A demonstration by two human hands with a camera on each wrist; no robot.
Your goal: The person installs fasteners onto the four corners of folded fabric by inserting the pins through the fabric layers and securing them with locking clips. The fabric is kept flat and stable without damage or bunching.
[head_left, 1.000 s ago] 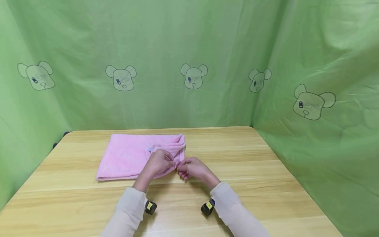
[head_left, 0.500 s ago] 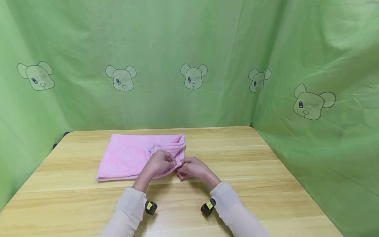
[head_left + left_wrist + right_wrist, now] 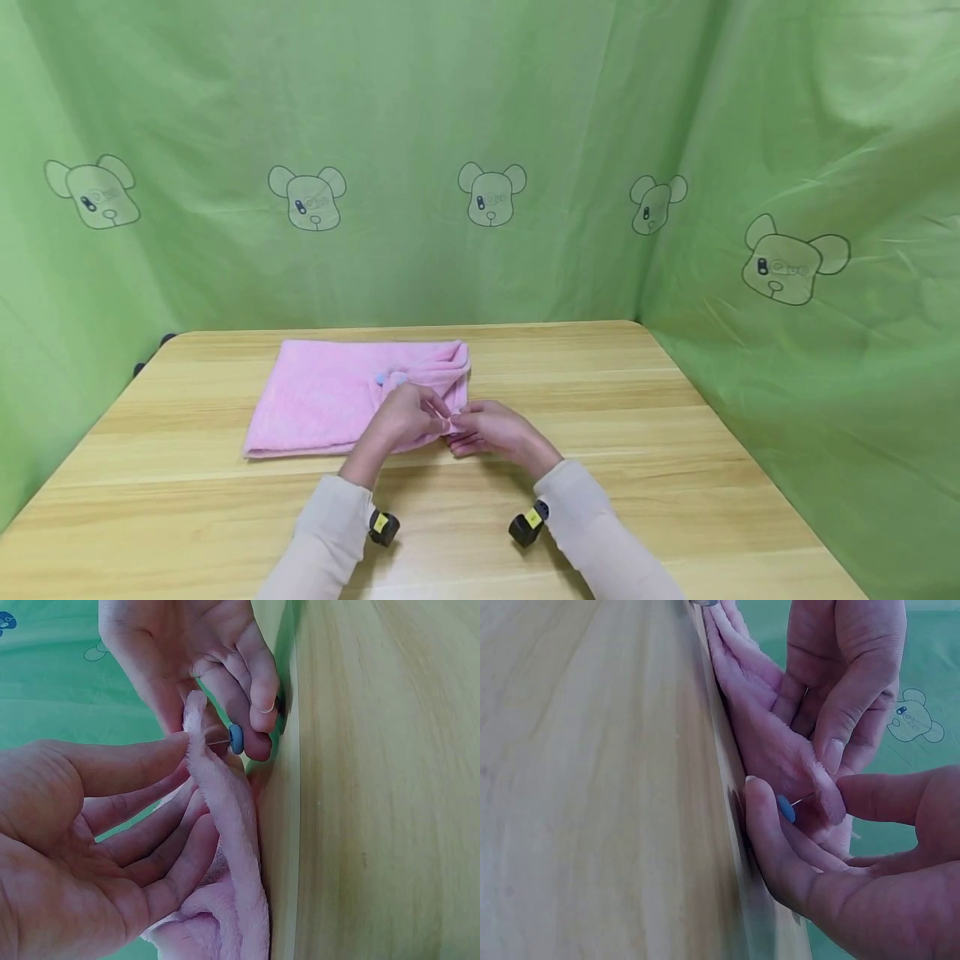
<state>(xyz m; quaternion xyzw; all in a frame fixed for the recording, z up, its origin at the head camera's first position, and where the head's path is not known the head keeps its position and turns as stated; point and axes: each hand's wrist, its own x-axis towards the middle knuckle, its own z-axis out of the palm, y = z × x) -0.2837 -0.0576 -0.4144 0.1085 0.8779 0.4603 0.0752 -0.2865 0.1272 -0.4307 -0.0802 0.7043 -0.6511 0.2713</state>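
Note:
A folded pink fleece cloth [image 3: 318, 396] lies on the table, gathered at its right end. My left hand [image 3: 411, 414] pinches the cloth's front right edge between thumb and fingers. Close beside it, my right hand [image 3: 497, 429] grips the same edge. In the left wrist view a small blue button-like disc [image 3: 237, 739] stands off the fabric on a thin, pale stem. The right wrist view has this blue disc [image 3: 785, 808] between the right hand's fingers and the cloth edge. Two more light-blue discs show on the cloth, the nearer-left blue disc [image 3: 380, 379] being plainest.
The wooden table [image 3: 637, 467] extends around the cloth. Green curtains [image 3: 405, 275] printed with bear heads hang behind it and along both sides. A black wrist camera [image 3: 383, 527] sits on the left sleeve, another black camera [image 3: 527, 528] on the right.
My right hand's thumb and fingers have come onto the cloth edge, right up against the left fingertips. The left hand has shifted slightly, baring a second blue disc. The cloth's main part is still.

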